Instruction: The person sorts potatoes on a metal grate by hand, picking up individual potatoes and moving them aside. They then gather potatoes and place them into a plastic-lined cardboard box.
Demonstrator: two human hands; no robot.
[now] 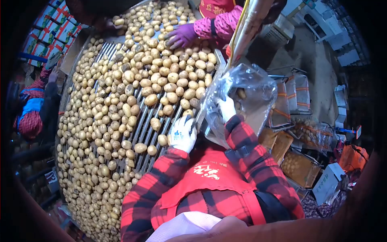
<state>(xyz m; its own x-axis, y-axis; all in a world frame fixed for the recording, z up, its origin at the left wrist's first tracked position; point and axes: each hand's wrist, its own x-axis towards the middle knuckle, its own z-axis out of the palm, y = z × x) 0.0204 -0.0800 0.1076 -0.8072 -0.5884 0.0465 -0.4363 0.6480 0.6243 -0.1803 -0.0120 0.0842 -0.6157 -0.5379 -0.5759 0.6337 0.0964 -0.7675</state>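
My left hand, in a white glove, rests at the near edge of a slatted sorting table. Its fingers are stretched out and apart, close beside a potato. My right hand, also white-gloved, is at a clear plastic bag to the right of the table. Its fingers look spread, with no object visible in them; the film and glare partly blur them. A few potatoes show through the bag. Many loose potatoes cover the slats.
Across the table, a co-worker's purple-gloved hand touches potatoes. Another person stands at the left. A pale post rises beyond the bag. Crates and potato-filled bags stand on the floor at right.
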